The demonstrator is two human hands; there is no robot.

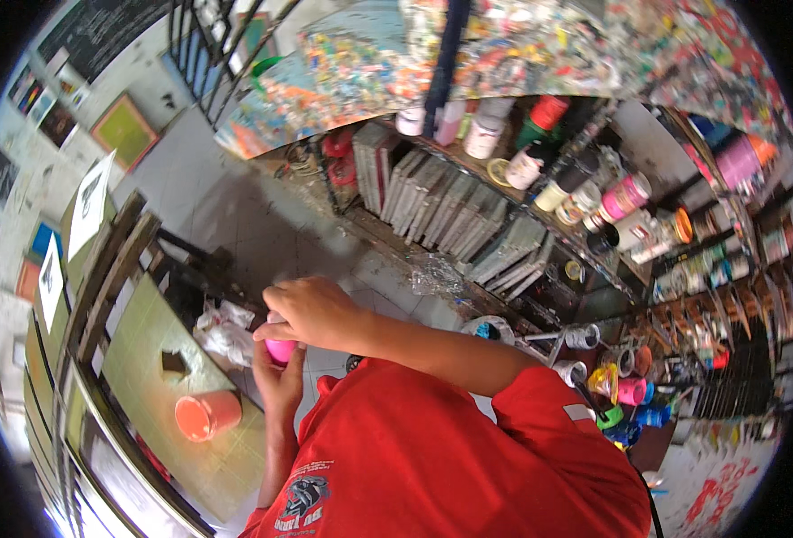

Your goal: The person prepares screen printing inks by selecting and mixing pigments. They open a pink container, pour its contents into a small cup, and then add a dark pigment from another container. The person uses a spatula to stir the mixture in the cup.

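Observation:
A small bright pink container [280,350] is between my two hands, near the middle of the head view. My left hand [278,381] is wrapped round its lower part from below. Over its top lies my right hand [314,312], fingers curled round a pale upper part that may be a cap. Most of the container is hidden by my fingers, so its exact kind is unclear. To the left of my hands, an orange-red plastic tub [208,416] stands on a greenish, paint-stained board [226,466]. A small dark square patch [175,362] shows behind the tub.
A crumpled white plastic bag [223,332] lies just left of my hands. Ahead, a low shelf holds upright grey slabs [441,202] and several paint bottles [625,197] under a paint-spattered tabletop [360,81]. Wooden rails [114,269] rise at the left; cups and jars [629,390] crowd the right.

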